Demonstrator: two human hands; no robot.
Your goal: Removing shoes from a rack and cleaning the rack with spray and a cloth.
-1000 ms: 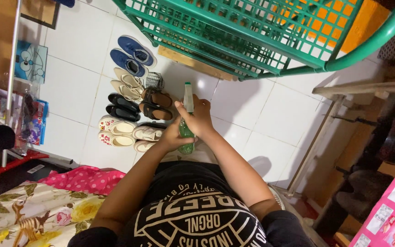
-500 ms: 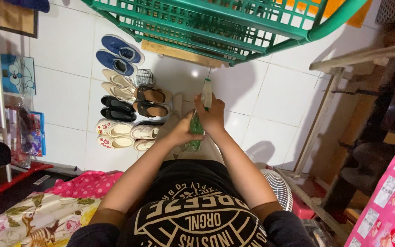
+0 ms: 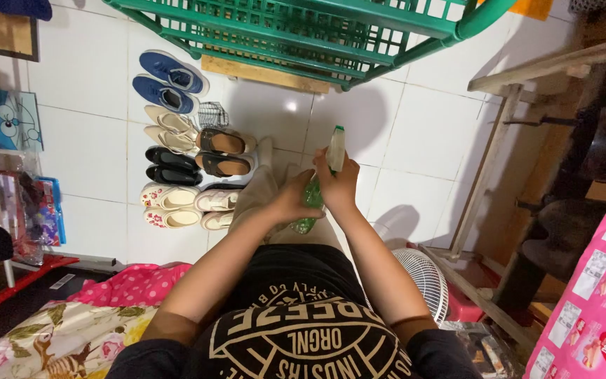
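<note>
1. The person stands over a white tiled floor (image 3: pixel 429 133) and holds a green spray bottle (image 3: pixel 313 200) in front of the body, with both hands on it.
2. The right hand (image 3: pixel 338 186) wraps the upper part of the bottle, fingers curled tight around the neck just under the pale spray head (image 3: pixel 335 149), which sticks up above the knuckles.
3. The left hand (image 3: pixel 290 203) grips the lower body of the bottle, fingers closed around it; only a bit of green shows between and under the two hands.
4. The bottle stands roughly upright, tilted a little, held above the floor and near the person's waist.
5. To the left of the hands, pairs of shoes (image 3: pixel 177 147) sit in a row on the tiles: blue ones farthest off, then beige, black and white ones, with brown sandals (image 3: pixel 222 153) closest to the hands.
6. A green rack (image 3: pixel 303 28) fills the top of the view, well apart from the bottle.
7. A white fan (image 3: pixel 426 281) lies low on the right, beside the right forearm.
8. A floral cloth (image 3: pixel 57 340) and a pink dotted cloth (image 3: pixel 124 277) lie at the lower left.
</note>
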